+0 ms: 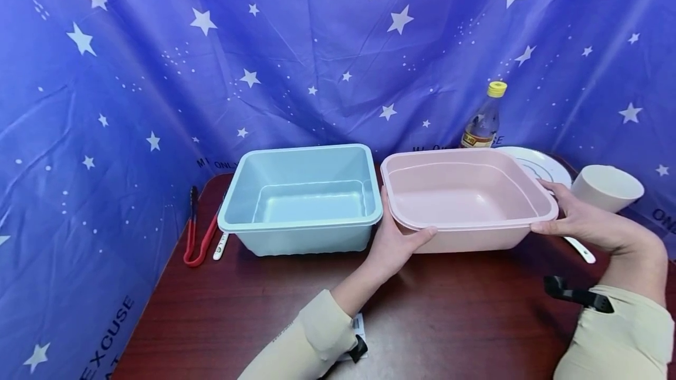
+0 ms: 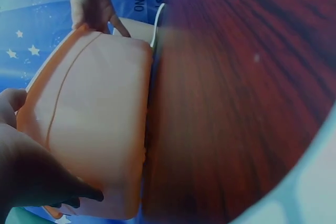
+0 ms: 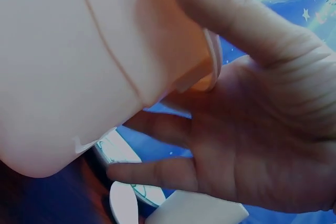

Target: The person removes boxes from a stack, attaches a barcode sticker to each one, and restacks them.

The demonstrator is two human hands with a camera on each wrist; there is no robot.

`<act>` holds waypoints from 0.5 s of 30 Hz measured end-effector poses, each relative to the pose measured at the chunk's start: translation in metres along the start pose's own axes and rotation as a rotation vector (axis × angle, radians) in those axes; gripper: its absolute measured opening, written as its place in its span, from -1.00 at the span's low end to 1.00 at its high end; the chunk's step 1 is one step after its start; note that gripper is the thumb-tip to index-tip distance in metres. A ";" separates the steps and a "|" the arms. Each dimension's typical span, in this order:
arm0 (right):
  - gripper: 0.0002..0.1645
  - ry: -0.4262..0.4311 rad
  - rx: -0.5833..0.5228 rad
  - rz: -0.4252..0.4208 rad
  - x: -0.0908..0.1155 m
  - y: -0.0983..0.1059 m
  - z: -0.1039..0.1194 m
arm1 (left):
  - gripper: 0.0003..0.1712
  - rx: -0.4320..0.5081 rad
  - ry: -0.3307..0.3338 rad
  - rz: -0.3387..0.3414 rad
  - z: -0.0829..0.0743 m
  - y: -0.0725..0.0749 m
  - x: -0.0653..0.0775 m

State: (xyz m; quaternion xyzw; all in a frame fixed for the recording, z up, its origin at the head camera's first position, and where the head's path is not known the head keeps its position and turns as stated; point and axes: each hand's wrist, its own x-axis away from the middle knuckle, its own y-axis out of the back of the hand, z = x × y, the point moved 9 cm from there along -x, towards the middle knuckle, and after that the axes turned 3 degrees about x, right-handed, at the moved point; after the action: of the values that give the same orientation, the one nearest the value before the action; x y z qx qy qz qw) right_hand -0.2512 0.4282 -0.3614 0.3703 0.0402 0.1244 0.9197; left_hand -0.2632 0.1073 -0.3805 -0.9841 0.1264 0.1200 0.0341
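Observation:
Both hands hold a pink plastic basin (image 1: pixel 459 240) by its two ends. My left hand (image 1: pixel 392 245) grips its left end, thumb along the front rim and fingers against the side wall. My right hand (image 1: pixel 586 216) grips the right end, thumb on the front corner of the rim; in the right wrist view its other fingers (image 3: pixel 157 174) spread below the rim. The basin's inside shows nothing in it. Close to its left stands a light blue basin (image 1: pixel 311 242), with the left hand's fingers in the narrow gap between them.
Red-handled tongs (image 1: pixel 196 260) and a white handle (image 1: pixel 221 246) lie left of the blue basin. Behind and right of the pink one are a yellow-capped bottle (image 1: pixel 482 125), a white plate (image 1: pixel 549 164), a white cup (image 1: pixel 607 189) and a white spoon handle (image 1: pixel 581 250). A starry blue curtain (image 1: pixel 317 46) hangs behind.

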 end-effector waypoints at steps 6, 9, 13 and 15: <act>0.21 -0.020 0.003 0.009 -0.002 0.000 0.007 | 0.42 -0.104 0.031 0.009 -0.003 0.003 0.002; 0.23 -0.048 0.005 0.039 -0.002 -0.002 0.009 | 0.40 -0.109 0.016 0.015 -0.004 0.005 0.002; 0.25 -0.123 -0.014 0.090 0.002 -0.003 0.012 | 0.36 -0.109 0.032 0.015 -0.003 0.007 0.005; 0.25 -0.151 -0.007 0.077 0.005 0.002 0.015 | 0.33 -0.130 0.073 0.009 0.000 0.008 0.007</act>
State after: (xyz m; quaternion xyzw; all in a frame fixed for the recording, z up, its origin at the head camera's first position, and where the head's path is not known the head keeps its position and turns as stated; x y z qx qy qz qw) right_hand -0.2442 0.4207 -0.3489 0.3766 -0.0440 0.1315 0.9159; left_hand -0.2591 0.0979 -0.3823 -0.9874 0.1238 0.0922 -0.0352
